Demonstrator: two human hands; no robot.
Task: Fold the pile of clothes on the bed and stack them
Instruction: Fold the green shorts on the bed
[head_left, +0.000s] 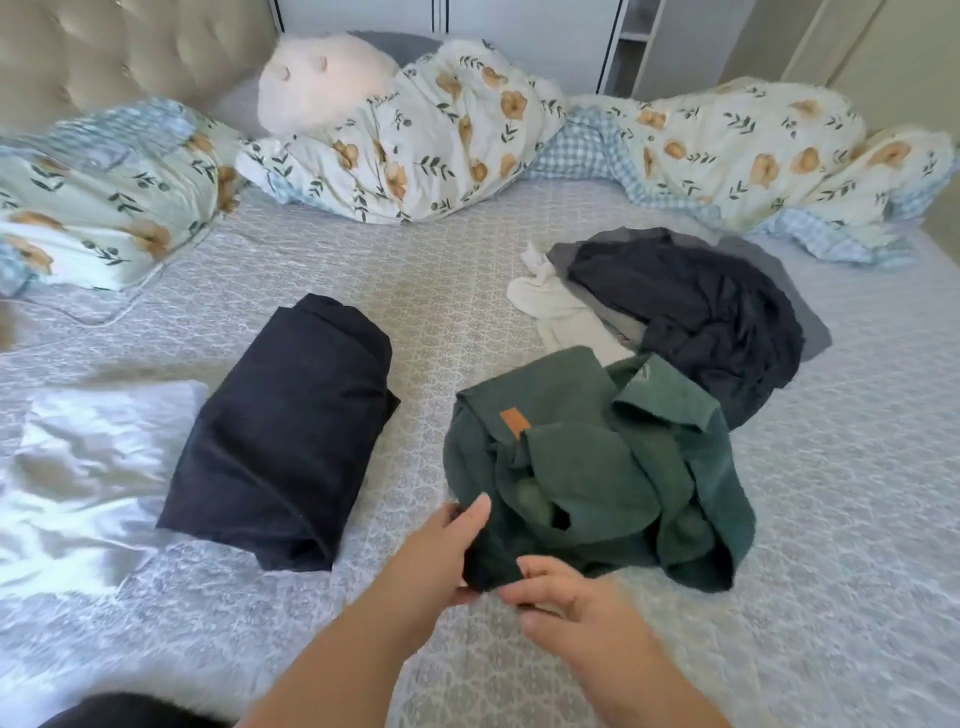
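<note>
Both of my hands sit nearest me, low in the middle of the view: my left hand (451, 540) curls its thumb and fingers round the near-left edge of the green garment (597, 483), and my right hand (558, 597) pinches the same dark near corner just beside it. I judge I hold it there to find a hem and shake the bundle out flat before folding.

Going by size, the bed (810, 519) comes first, its grey patterned cover carrying everything. Along the far side a floral duvet (441, 140) lies bunched, pushed back, I suppose, to leave working room, with a pale plush toy (322, 83) resting on it against the headboard. A floral pillow (98, 192) sits at the far left.

Next, the unfolded pile (691, 312) of dark, grey and white clothes lies right of centre, just beyond the green garment and touching it. It is within reach, so I can draw pieces off one at a time.

White satin cloth (88, 467) spreads at the near left. Beside it, the folded navy garment (285, 431) lies as a neat block, apart from the pile, likely the base of the stack.

The green garment is crumpled, a small tan label showing; folding it has barely begun.
</note>
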